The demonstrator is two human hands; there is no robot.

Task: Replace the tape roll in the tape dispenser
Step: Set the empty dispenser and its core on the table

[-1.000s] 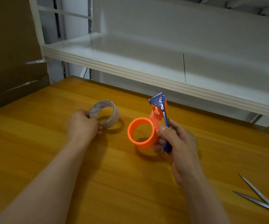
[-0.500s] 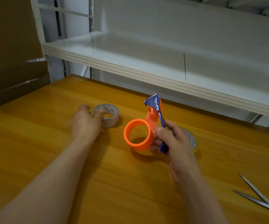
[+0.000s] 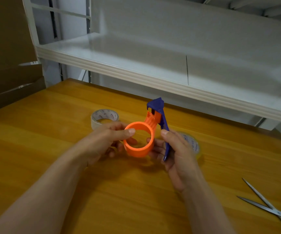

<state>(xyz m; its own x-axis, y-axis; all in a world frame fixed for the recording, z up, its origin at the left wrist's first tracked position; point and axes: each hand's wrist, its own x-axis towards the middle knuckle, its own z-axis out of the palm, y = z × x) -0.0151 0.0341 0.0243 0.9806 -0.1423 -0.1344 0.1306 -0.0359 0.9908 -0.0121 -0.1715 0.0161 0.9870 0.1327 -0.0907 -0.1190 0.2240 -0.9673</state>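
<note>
The orange tape dispenser [image 3: 139, 149] with a blue handle and cutter head is held above the wooden table [image 3: 35, 132]; its ring carries no tape. My right hand [image 3: 177, 154] grips the blue handle. My left hand [image 3: 109, 141] holds the orange ring, thumb on its rim and fingers under it. A thin clear tape roll [image 3: 104, 118] lies flat on the table behind my left hand, apart from it. A second tape roll [image 3: 193, 146] lies behind my right hand, mostly hidden by it.
Open scissors [image 3: 268, 206] lie at the table's right front corner. A white metal shelf [image 3: 153, 78] overhangs the table's far edge. Brown cardboard [image 3: 6, 65] stands at the left.
My left hand let go of the thin tape roll, left it flat on the table, and moved right to take the dispenser's orange ring. The right hand kept holding the handle.
</note>
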